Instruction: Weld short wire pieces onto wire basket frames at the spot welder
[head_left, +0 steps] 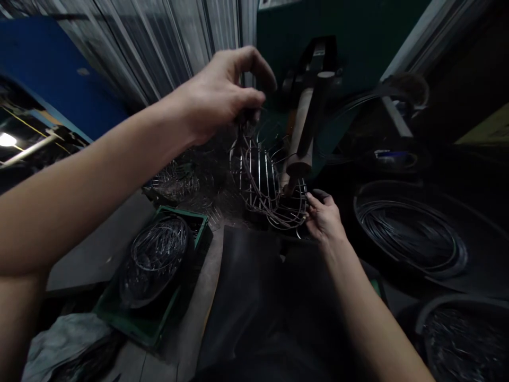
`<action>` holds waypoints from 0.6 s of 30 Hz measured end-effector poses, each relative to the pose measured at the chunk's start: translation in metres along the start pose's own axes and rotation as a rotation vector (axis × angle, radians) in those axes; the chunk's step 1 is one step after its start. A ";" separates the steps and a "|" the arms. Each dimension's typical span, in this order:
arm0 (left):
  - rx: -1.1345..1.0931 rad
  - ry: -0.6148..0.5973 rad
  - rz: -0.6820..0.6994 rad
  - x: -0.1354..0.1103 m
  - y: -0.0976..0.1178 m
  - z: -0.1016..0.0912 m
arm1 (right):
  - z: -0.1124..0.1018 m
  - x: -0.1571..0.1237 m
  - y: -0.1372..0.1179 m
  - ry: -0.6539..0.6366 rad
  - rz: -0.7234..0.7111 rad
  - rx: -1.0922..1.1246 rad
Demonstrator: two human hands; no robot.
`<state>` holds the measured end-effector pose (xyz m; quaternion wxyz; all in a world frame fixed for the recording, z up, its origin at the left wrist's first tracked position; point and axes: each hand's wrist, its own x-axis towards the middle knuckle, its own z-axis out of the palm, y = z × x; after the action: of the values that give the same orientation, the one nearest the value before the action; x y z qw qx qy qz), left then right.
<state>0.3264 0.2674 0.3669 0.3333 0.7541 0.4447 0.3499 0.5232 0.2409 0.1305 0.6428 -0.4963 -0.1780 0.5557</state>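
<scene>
A round cage of bent metal wires (260, 185) sits against the underside of a thick cylindrical metal arm (301, 138). My right hand (324, 216) grips the cage's right edge between thumb and fingers. Above the cage's left side is my left hand (234, 87), its index finger arched away from the thumb. The lower fingers of that hand curl in shadow around something dark just over the wires, too dim to name.
Left of my legs, a green crate (159, 339) holds a dark basin (135, 292) with wire pieces. More wire cages (175, 180) lie behind it. At right stand a tub of coiled wire rings (409, 228) and a bucket (425, 318) of small metal pieces. A cloth (67, 345) lies lower left.
</scene>
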 end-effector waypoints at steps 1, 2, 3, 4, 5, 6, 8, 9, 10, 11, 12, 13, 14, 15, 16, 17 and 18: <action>0.018 -0.013 0.029 0.006 0.003 0.004 | -0.001 0.006 -0.002 0.010 -0.019 0.003; 0.030 -0.023 0.061 0.010 0.006 0.007 | -0.001 0.011 -0.003 0.013 -0.039 0.003; 0.034 -0.026 0.087 0.013 0.008 0.009 | -0.001 0.015 -0.005 0.011 -0.062 0.002; 0.033 -0.024 0.103 0.014 0.008 0.010 | -0.001 0.019 -0.005 0.002 -0.084 0.002; 0.027 -0.011 0.119 0.013 0.007 0.011 | -0.001 0.021 -0.006 -0.011 -0.102 0.001; 0.018 0.000 0.132 0.009 0.004 0.011 | 0.000 0.023 -0.007 -0.021 -0.116 0.003; -0.019 0.050 0.160 -0.003 -0.007 0.011 | 0.001 0.025 -0.008 -0.033 -0.138 0.015; -0.058 0.083 0.178 -0.012 -0.014 0.011 | 0.000 0.025 -0.009 -0.034 -0.147 0.025; -0.110 0.129 0.189 -0.021 -0.021 0.012 | -0.001 0.025 -0.009 -0.038 -0.154 0.033; -0.168 0.191 0.198 -0.031 -0.028 0.013 | -0.004 0.025 -0.009 -0.041 -0.159 0.041; -0.223 0.259 0.201 -0.040 -0.035 0.015 | -0.008 0.024 -0.008 -0.043 -0.161 0.044; -0.276 0.329 0.202 -0.049 -0.041 0.017 | -0.012 0.022 -0.006 -0.042 -0.163 0.039; -0.319 0.387 0.192 -0.057 -0.047 0.020 | -0.017 0.020 -0.004 -0.038 -0.169 0.020; -0.357 0.437 0.175 -0.063 -0.051 0.022 | -0.022 0.017 0.000 -0.037 -0.180 -0.014; -0.391 0.473 0.148 -0.069 -0.055 0.024 | -0.026 0.013 0.004 -0.044 -0.197 -0.057; -0.424 0.500 0.115 -0.074 -0.058 0.026 | -0.029 0.009 0.009 -0.065 -0.219 -0.106; -0.453 0.523 0.075 -0.078 -0.061 0.027 | -0.030 0.006 0.013 -0.097 -0.249 -0.152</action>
<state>0.2940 0.2153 0.2851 0.3540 0.5617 0.3979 0.6332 0.5419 0.2314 0.1046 0.6578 -0.4904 -0.3104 0.4800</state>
